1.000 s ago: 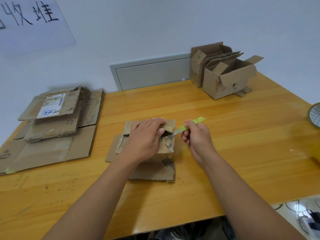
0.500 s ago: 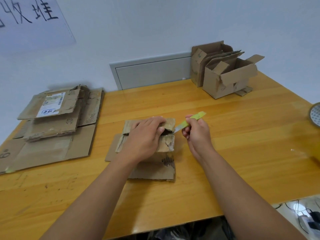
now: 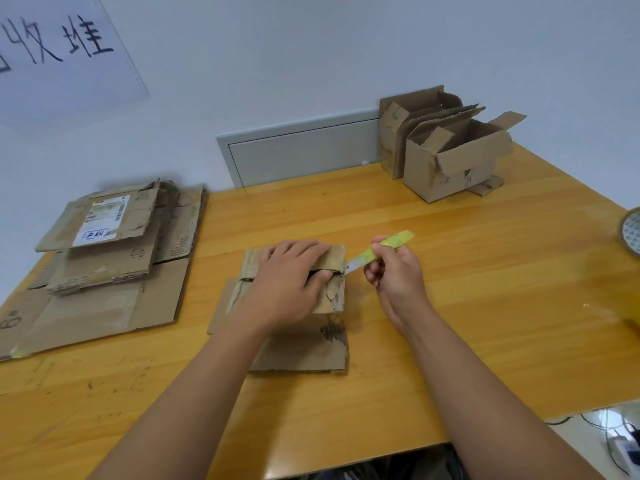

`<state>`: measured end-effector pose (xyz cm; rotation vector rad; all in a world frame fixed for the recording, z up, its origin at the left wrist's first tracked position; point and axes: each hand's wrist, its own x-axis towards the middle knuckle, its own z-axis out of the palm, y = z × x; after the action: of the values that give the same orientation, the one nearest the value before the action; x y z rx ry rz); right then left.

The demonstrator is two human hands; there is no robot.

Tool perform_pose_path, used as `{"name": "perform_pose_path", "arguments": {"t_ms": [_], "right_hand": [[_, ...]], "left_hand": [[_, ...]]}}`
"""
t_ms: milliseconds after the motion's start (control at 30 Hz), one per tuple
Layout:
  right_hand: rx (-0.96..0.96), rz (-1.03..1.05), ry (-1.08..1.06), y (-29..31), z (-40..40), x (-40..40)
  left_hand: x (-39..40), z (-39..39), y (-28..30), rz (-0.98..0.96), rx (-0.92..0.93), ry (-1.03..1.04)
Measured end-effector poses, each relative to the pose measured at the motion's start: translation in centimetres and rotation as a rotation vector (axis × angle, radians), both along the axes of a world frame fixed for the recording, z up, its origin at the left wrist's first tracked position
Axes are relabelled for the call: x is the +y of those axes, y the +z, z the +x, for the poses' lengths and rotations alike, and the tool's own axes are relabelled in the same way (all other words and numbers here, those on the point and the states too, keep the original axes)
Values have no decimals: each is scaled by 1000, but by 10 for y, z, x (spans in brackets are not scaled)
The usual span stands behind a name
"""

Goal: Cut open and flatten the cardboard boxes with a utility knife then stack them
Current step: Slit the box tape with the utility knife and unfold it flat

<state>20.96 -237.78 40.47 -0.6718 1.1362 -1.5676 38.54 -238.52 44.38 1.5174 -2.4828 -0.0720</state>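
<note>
1. My left hand [image 3: 287, 282] lies on top of 1 small box [image 3: 332, 289] in the middle of the bench [image 3: 485, 306]. My fingers [image 3: 301, 249] are spread flat across its top flap and my thumb is tucked into the slit between the 2 top flaps.
2. My right hand [image 3: 394, 275] holds 1 knife [image 3: 384, 249] with a yellow-green handle. My fingers there are curled tight around the handle, and the grey blade tip touches the box's right edge at the slit.
3. The small box stands on 1 flat sheet of cardboard [image 3: 301, 351], which sticks out toward me and a little to the left of the box.
4. On the left end of the bench is 1 stack of flattened boxes [image 3: 104, 265]. I cannot tell exactly how many sheets are in it. The top sheet carries 1 white label [image 3: 102, 220].
5. At the far right corner of the bench stand 2 open boxes [image 3: 450, 161], touching each other, their flaps up. The nearer 1 is tilted and torn. 1 loose scrap of cardboard [image 3: 488, 187] lies against its base.
6. At the right edge of the bench, 1 roll of tape [image 3: 632, 232] is partly out of view.
7. On the wall behind the bench are 1 grey panel [image 3: 304, 150] and 1 white sign [image 3: 59, 46] with black handwriting.
</note>
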Motion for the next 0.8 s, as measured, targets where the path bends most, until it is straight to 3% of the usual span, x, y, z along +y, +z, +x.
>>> {"name": "perform_pose_path", "arguments": {"t_ms": [200, 800], "right_hand": [[10, 23, 64, 4, 6, -3], [-46, 67, -33, 6, 6, -15]], "left_hand": [[-1, 0, -4, -32, 2, 3], [-1, -1, -4, -93, 62, 45]]}}
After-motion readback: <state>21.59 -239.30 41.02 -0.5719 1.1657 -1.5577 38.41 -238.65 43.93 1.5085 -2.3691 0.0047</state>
